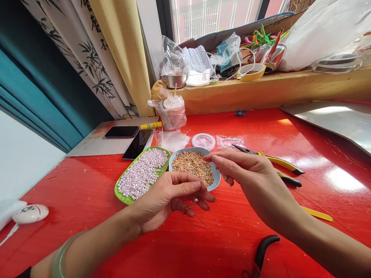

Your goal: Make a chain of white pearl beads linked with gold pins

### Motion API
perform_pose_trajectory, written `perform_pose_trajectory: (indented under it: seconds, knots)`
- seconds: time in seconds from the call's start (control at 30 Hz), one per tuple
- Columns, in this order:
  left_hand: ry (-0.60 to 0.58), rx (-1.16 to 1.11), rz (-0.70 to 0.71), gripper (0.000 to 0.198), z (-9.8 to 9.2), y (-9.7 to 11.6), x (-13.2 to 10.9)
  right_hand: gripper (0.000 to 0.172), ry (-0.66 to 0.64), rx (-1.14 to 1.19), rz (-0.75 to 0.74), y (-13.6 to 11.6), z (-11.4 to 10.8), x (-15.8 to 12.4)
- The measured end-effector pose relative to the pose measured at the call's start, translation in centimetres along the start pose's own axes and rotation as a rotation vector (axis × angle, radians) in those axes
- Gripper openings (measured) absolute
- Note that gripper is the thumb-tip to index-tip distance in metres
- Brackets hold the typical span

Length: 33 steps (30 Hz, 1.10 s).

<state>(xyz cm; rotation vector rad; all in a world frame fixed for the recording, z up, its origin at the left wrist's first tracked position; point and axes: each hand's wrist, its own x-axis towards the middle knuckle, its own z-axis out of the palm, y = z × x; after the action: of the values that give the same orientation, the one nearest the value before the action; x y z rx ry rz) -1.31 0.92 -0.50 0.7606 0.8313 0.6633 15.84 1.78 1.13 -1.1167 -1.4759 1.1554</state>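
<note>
My left hand (182, 191) is closed, thumb against fingers, on a thin beaded wire (199, 224). A pearl bead (196, 200) and short gold pieces show on it below the fingers, and a loop hangs over the red table. Slightly higher and to the right, my right hand (246, 166) pinches a fine wire end between thumb and forefinger. Behind the hands stands a blue bowl (216, 181) of small gold beads (193, 164). A green dish (119, 196) with pale pearl beads (143, 170) touches it on the left.
Yellow-and-black pliers (274, 158) lie right of the bowl. A black-handled tool (263, 249) is at the front edge. Two phones, a glue stick (151, 125), a bagged cup (174, 112) and a clear lid (203, 141) are behind. A white mouse (30, 213) sits far left.
</note>
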Motion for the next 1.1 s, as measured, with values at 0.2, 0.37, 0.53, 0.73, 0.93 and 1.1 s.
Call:
perform_pose_trajectory:
  seconds: [0.2,0.37,0.53,0.73,0.93,1.1]
  knots:
    - [0.068,0.034,0.032,0.012,0.0,0.0,0.1,0.018,0.014,-0.176,-0.047,0.9,-0.5,0.5]
    - [0.117,0.075,0.08,0.014,0.1,0.0,0.2,0.006,0.221,-0.534,-0.473,1.4,-0.8,-0.3]
    - [0.079,0.16,0.092,0.017,0.2,0.1,0.2,0.021,-0.232,-0.779,-0.786,1.1,-0.5,-0.9]
    - [0.06,0.156,0.093,0.017,0.0,0.6,0.1,0.021,-0.287,-0.854,-0.815,1.1,-0.8,-0.4]
    - [0.067,0.191,0.021,0.016,0.0,1.2,-0.3,0.022,-0.285,-0.869,-0.789,1.5,-1.5,-0.4]
    - [0.073,0.28,-0.035,0.011,-0.1,1.4,-0.4,0.024,-0.254,-0.839,-0.75,1.1,-1.5,-0.4]
